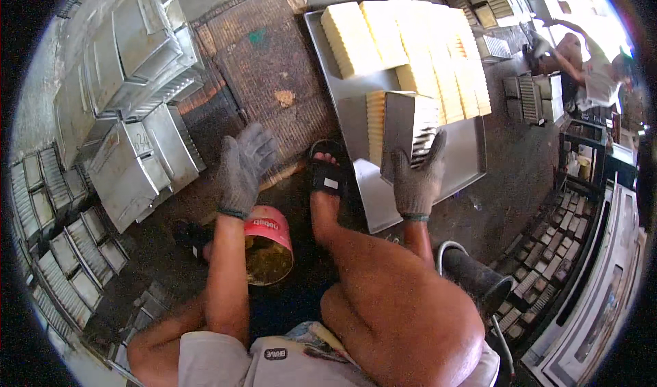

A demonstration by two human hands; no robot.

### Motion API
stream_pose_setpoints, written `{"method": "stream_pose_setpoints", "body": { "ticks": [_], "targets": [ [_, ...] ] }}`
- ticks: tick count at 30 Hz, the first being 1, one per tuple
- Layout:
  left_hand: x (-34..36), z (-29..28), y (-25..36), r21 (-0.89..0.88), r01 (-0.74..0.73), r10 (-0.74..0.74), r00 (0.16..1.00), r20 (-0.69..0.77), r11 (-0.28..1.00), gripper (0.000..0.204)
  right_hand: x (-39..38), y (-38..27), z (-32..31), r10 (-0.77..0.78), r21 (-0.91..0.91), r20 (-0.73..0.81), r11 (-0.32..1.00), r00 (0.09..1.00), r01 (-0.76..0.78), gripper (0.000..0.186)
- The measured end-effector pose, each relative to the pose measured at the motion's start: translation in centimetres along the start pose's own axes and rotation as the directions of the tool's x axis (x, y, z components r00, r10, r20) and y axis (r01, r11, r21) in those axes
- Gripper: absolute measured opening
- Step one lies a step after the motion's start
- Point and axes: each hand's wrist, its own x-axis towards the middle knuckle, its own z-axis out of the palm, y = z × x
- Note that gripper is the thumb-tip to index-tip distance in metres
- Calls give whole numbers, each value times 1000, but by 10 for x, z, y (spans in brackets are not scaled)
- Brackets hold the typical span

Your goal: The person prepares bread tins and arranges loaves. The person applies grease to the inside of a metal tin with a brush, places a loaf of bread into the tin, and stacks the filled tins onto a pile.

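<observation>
My right hand (416, 185), in a grey knit glove, grips the near end of a ribbed metal loaf tin (400, 123). The tin stands tilted over a large metal tray (469, 144), against a pale yellow ribbed loaf (375, 123). Several more ribbed yellow loaves (352, 41) are packed side by side at the tray's far end. My left hand (246, 164), gloved too, hangs above the floor left of the tray. Its fingers are stretched out and it holds nothing. Whether anything is inside the tin cannot be seen.
A red bucket (272, 226) with residue inside sits below my left hand. Stacked metal tins (137, 140) rise at the left, beside a worn brown mat (274, 79). Rows of tins (547, 250) lie at the right. Another person (592, 72) works at the far right.
</observation>
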Motion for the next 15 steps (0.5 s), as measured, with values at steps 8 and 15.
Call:
{"method": "stream_pose_setpoints", "body": {
  "ticks": [8, 15],
  "targets": [
    [33, 97, 13, 87, -12, -17, 946, 324, 996, 77, 29, 42, -87, -23, 606, 117, 793, 993, -53, 44],
    [39, 85, 18, -342, 151, 1, 914, 405, 928, 68, 15, 10, -57, -76, 335, 636, 924, 768, -186, 39]
  ]
}}
